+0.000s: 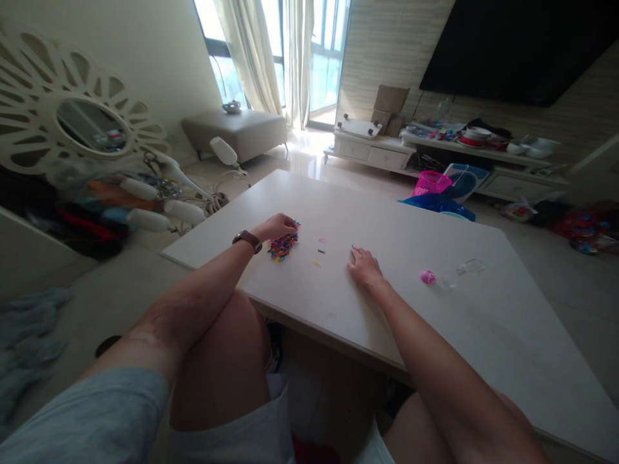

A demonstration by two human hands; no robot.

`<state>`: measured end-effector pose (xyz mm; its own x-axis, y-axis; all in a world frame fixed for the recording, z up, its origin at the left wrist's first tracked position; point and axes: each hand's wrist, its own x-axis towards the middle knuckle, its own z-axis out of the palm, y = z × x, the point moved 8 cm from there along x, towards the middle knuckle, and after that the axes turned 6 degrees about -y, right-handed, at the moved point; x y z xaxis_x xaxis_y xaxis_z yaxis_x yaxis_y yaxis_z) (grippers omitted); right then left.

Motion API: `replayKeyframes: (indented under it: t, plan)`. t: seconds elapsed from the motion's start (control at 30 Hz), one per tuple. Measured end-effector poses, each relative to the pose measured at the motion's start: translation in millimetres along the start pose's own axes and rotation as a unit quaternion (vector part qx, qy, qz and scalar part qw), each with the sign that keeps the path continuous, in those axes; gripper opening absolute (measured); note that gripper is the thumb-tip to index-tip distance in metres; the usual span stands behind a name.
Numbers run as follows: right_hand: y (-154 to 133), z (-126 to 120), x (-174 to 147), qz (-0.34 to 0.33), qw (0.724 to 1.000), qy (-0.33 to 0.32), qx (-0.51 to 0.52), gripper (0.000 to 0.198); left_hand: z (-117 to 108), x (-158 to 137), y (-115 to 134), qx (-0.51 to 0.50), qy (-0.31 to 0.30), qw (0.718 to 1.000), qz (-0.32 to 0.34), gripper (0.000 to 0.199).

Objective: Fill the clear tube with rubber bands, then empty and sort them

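My left hand (276,227) reaches over a heap of tiny multicoloured strips or bands (283,248) on the white table (300,193). Its fingers are pinched together at the heap's far edge; exactly what lies between them is hidden. My right hand (365,265) rests lower on the tabletop with curled fingers, and a tiny blue piece (353,246) shows at its fingertips. Between the hands lie a loose pink piece (322,240), a black piece (321,251) and a yellow piece (316,263), apart from each other.
Right of my right hand are a pink cap-like object (427,277) and a clear container (471,266) on its side. White lamp shades (147,220) stand close to the table's left edge. Beyond the far right edge sits a pink basket (432,183).
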<state>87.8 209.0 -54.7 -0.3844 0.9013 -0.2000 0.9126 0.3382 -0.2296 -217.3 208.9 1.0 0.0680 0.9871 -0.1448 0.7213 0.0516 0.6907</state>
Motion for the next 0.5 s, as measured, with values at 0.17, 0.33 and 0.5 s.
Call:
replayKeyframes:
  t: [0.17,0.33,0.5]
  plan:
    - [14,5,5,0.007,1.000,-0.014,0.005,0.061,-8,-4,-4,-0.034,0.027,0.999,-0.029,0.028]
    - [27,9,4,-0.014,1.000,-0.017,0.012,0.060,-5,0,-15,-0.027,0.031,0.998,-0.047,0.024]
    - [31,10,2,-0.031,0.999,-0.022,0.009,0.058,-2,6,-18,-0.002,0.030,0.999,-0.043,0.022]
